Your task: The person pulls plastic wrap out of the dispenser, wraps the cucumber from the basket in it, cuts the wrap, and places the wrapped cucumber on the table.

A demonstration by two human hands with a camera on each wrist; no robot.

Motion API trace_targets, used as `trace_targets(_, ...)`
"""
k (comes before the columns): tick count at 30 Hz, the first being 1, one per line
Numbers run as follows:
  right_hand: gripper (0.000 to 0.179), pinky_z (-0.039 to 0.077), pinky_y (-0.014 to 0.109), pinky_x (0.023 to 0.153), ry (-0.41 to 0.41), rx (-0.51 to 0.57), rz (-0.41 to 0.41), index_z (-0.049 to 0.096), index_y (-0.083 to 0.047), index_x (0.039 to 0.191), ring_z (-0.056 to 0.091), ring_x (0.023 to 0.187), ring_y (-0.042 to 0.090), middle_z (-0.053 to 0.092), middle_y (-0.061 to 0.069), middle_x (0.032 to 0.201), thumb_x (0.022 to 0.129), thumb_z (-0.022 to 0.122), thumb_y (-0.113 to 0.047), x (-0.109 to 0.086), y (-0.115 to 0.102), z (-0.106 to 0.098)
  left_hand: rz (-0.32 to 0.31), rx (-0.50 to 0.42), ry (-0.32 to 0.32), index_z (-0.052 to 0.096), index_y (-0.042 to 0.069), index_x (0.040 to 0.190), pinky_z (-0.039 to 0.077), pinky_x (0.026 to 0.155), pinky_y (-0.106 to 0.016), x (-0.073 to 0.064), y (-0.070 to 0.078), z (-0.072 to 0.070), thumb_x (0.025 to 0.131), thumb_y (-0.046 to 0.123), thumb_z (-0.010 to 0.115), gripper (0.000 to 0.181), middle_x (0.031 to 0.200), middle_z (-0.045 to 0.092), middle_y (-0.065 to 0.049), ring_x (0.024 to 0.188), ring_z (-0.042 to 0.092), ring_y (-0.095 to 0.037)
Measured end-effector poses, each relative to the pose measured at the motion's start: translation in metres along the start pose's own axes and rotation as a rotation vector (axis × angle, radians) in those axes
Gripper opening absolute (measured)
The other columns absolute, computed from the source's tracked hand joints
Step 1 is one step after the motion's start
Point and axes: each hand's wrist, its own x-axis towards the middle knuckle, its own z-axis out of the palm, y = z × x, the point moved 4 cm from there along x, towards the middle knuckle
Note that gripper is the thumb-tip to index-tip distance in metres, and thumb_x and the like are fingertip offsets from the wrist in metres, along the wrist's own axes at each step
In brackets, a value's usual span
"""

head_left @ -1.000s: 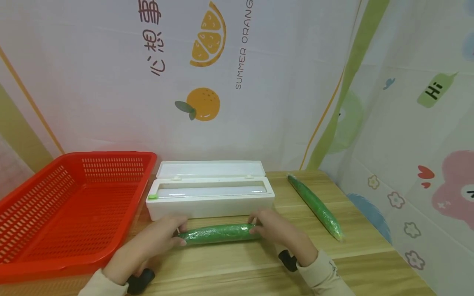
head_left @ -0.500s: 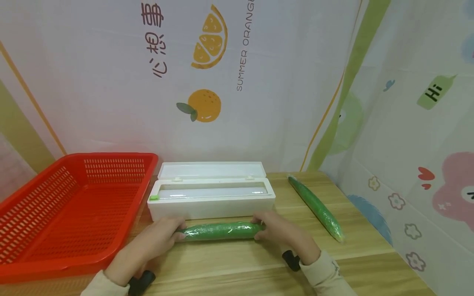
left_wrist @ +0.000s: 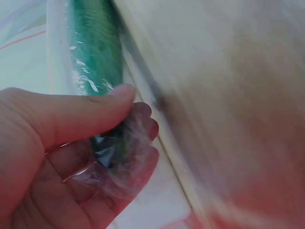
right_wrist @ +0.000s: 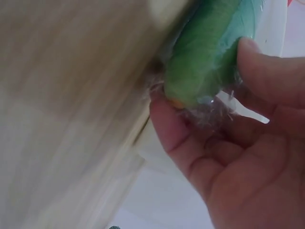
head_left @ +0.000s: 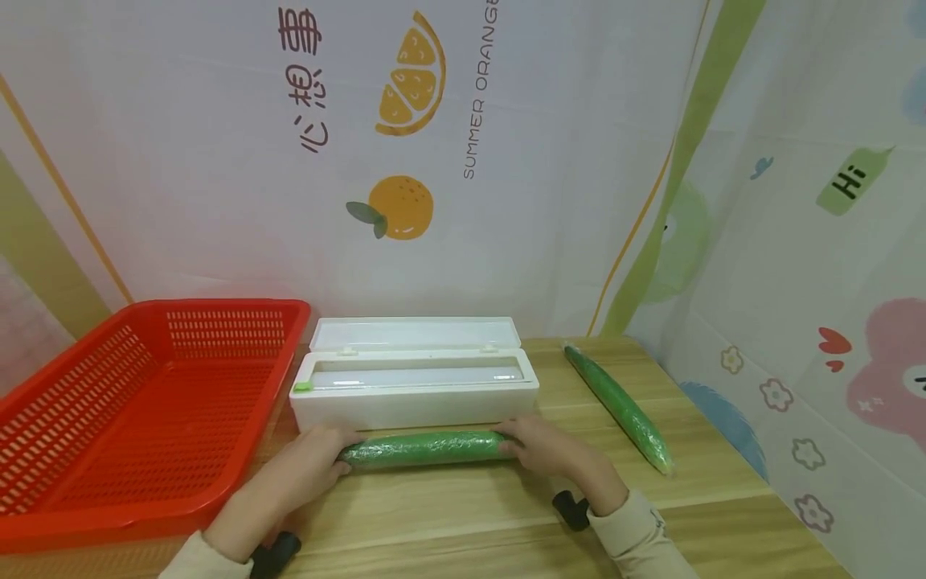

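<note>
A cucumber wrapped in clear plastic film (head_left: 427, 450) lies crosswise in front of the white cling film box (head_left: 412, 408), a hand at each end. My left hand (head_left: 314, 462) grips the left end; in the left wrist view the thumb (left_wrist: 95, 112) lies over the cucumber (left_wrist: 97, 52) and the fingers curl under the crumpled film at its tip. At the right end my right hand (head_left: 546, 450) holds the cucumber between thumb and fingers. Loose film (right_wrist: 209, 112) bunches around that tip in the right wrist view.
A second wrapped cucumber (head_left: 618, 408) lies slanted on the wooden table (head_left: 448, 523), to the right. On the left stands a red plastic basket (head_left: 289, 354). The box's lid (head_left: 415, 333) is raised at the back, before a printed curtain (head_left: 542, 201).
The cucumber has shifted slightly away from the person, closer to the box, with both hands. The right hand's fingers have changed position a little at its end.
</note>
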Motion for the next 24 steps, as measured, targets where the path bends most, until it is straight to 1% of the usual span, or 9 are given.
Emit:
trace_targets(3,0.035,0.043,0.048,0.095,-0.009,0.012,0.002,0.053,0.005,0.126,0.051,0.116,0.036,0.056,0.02,0.122,0.095,0.049,-0.012,-0.001,0.001,0.0,-0.005,0.024,0.019,0.071,0.009,0.099,0.051,0.075,-0.04,0.0,-0.002,0.002,0.069,0.001,0.076,0.032,0.089,0.067,-0.003,0.083,0.061,-0.018)
trace_targets(7,0.032,0.042,0.049,0.097,-0.002,0.096,0.014,0.053,0.003,0.124,0.051,0.118,0.036,0.056,0.02,0.122,0.097,0.045,-0.012,0.0,0.003,0.0,-0.038,0.022,0.025,0.071,0.008,0.099,0.051,0.076,-0.041,0.0,-0.002,0.004,0.069,0.002,0.076,0.031,0.089,0.067,-0.004,0.083,0.061,-0.018)
trace_targets(10,0.031,0.041,0.05,0.097,0.017,0.16,0.021,0.054,0.001,0.12,0.051,0.117,0.035,0.057,0.019,0.121,0.096,0.048,-0.016,0.001,0.005,0.0,-0.058,0.011,0.022,0.071,0.008,0.097,0.051,0.073,-0.04,0.0,-0.002,0.005,0.07,0.003,0.076,0.028,0.086,0.066,-0.002,0.08,0.059,-0.016)
trace_targets(14,0.034,0.043,0.047,0.093,0.028,0.152,-0.01,0.057,0.0,0.117,0.054,0.111,0.031,0.06,0.014,0.116,0.09,0.06,-0.022,0.0,0.008,-0.004,-0.067,0.028,0.04,0.07,0.011,0.097,0.05,0.069,-0.037,-0.001,0.0,0.004,0.072,0.006,0.075,0.026,0.082,0.064,0.0,0.074,0.056,-0.014)
trace_targets(17,0.033,0.045,0.044,0.091,0.035,0.119,-0.065,0.058,-0.002,0.117,0.056,0.108,0.027,0.061,0.011,0.115,0.089,0.061,-0.019,-0.006,0.009,-0.014,-0.051,0.044,0.054,0.066,0.009,0.102,0.051,0.071,-0.038,0.0,0.005,0.002,0.077,0.009,0.072,0.026,0.083,0.062,-0.001,0.076,0.057,-0.016)
trace_targets(19,0.033,0.046,0.041,0.089,0.039,0.137,-0.096,0.058,-0.003,0.119,0.057,0.104,0.025,0.063,0.01,0.111,0.091,0.058,-0.019,-0.012,0.01,-0.025,-0.033,0.035,0.075,0.063,0.007,0.107,0.052,0.076,-0.04,0.0,0.01,-0.001,0.08,0.01,0.069,0.028,0.089,0.063,-0.003,0.082,0.059,-0.018)
trace_targets(21,0.037,0.048,0.039,0.088,0.034,0.195,-0.112,0.054,-0.002,0.125,0.058,0.106,0.025,0.063,0.01,0.113,0.094,0.054,-0.021,-0.02,0.011,-0.037,-0.007,0.025,0.119,0.061,0.008,0.11,0.052,0.079,-0.041,0.001,0.015,-0.006,0.083,0.01,0.067,0.028,0.095,0.063,-0.004,0.088,0.06,-0.02)
trace_targets(23,0.042,0.05,0.037,0.082,0.013,0.269,-0.109,0.049,-0.001,0.131,0.059,0.097,0.025,0.064,0.012,0.109,0.096,0.05,-0.023,-0.026,0.013,-0.045,0.013,0.024,0.181,0.06,0.009,0.114,0.053,0.078,-0.039,0.001,0.021,-0.012,0.085,0.01,0.065,0.03,0.099,0.061,-0.004,0.089,0.06,-0.02)
trace_targets(24,0.043,0.05,0.034,0.077,0.001,0.3,-0.106,0.047,0.0,0.132,0.059,0.09,0.023,0.064,0.012,0.105,0.097,0.047,-0.024,-0.028,0.013,-0.049,0.024,0.03,0.215,0.059,0.009,0.115,0.054,0.074,-0.035,0.0,0.023,-0.015,0.086,0.01,0.065,0.03,0.097,0.06,-0.003,0.086,0.059,-0.019)
